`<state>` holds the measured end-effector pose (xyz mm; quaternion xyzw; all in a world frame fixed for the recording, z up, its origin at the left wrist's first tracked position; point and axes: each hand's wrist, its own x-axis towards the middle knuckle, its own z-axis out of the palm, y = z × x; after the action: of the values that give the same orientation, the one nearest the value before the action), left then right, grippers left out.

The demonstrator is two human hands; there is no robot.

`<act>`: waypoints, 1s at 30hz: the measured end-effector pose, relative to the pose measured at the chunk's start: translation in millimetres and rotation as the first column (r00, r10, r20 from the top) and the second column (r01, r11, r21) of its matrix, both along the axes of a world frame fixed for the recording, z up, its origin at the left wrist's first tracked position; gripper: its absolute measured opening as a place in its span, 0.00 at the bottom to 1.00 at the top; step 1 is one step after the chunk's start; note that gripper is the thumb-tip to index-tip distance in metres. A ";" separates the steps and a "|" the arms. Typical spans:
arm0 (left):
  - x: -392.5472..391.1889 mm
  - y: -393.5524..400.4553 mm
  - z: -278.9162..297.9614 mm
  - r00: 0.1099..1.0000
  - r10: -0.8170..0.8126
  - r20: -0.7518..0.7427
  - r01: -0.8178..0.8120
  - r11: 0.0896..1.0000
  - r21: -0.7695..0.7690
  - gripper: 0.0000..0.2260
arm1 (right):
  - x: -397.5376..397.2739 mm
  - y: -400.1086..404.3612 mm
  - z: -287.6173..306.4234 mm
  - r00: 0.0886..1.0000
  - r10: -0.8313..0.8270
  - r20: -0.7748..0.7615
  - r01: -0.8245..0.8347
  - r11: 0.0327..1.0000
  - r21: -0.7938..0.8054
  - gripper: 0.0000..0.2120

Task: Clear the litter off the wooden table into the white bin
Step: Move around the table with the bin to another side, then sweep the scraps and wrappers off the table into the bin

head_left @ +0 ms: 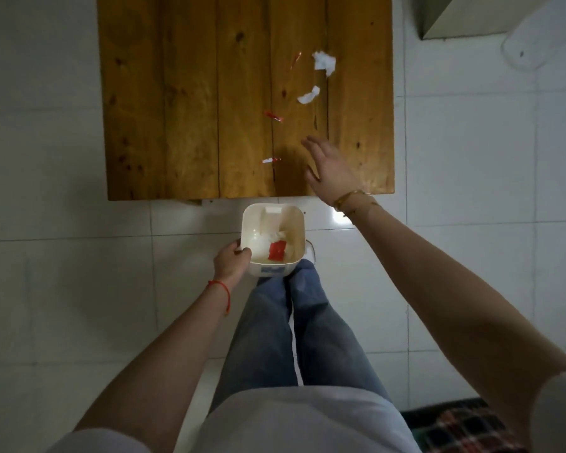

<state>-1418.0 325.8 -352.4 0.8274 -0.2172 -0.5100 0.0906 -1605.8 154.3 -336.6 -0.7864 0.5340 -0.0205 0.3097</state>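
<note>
The wooden table (190, 93) has litter on its right half. A crumpled white tissue (324, 62) lies farthest back, with a thin red strip (295, 60) to its left. Closer lie a smaller white scrap (308, 95), a red wrapper (273, 115) and a red-and-white wrapper (270, 160). My right hand (330, 168) hovers open over the table's near right part, right of the nearest wrapper. Just below the table's front edge, my left hand (231, 261) grips the left rim of the white bin (294, 220). Inside the bin lie a red packet and white paper.
White tiled floor surrounds the table. My legs in blue jeans stand just behind the bin. A grey box corner (445, 18) and a pale round object (526, 47) sit on the floor at the top right. A checked cloth (464, 426) lies at the bottom right.
</note>
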 end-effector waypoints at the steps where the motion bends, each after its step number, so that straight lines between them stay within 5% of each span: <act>1: 1.5 1.1 -9.3 1.000 0.009 -0.005 -0.009 1.000 0.013 0.14 | 5.8 -9.2 -8.5 1.000 0.017 -0.009 -0.017 1.000 0.005 0.26; 16: 0.0 -18.4 -101.9 0.999 0.035 -0.034 -0.034 0.999 0.014 0.15 | 51.9 -82.4 -101.7 0.948 0.284 -0.143 -0.280 0.959 0.048 0.30; 21: -5.9 -28.3 -103.2 0.999 0.031 -0.022 -0.031 1.000 0.004 0.13 | 33.5 -39.2 -104.9 0.911 0.411 -0.044 -0.411 0.912 0.006 0.27; 27: -13.5 -33.5 -98.8 0.998 0.043 -0.052 -0.044 0.999 -0.012 0.09 | -4.7 27.2 -96.5 0.750 0.657 0.080 -0.656 0.753 -0.037 0.20; 30: -17.1 -36.3 -97.5 0.997 0.043 -0.057 -0.044 0.999 -0.006 0.09 | -14.6 24.6 -94.7 0.811 0.562 0.162 -0.561 0.826 -0.058 0.19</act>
<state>-1435.1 289.5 -449.9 0.8166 -0.1983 -0.5306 0.1109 -1620.4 179.0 -431.3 -0.9053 0.2493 0.0023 0.3439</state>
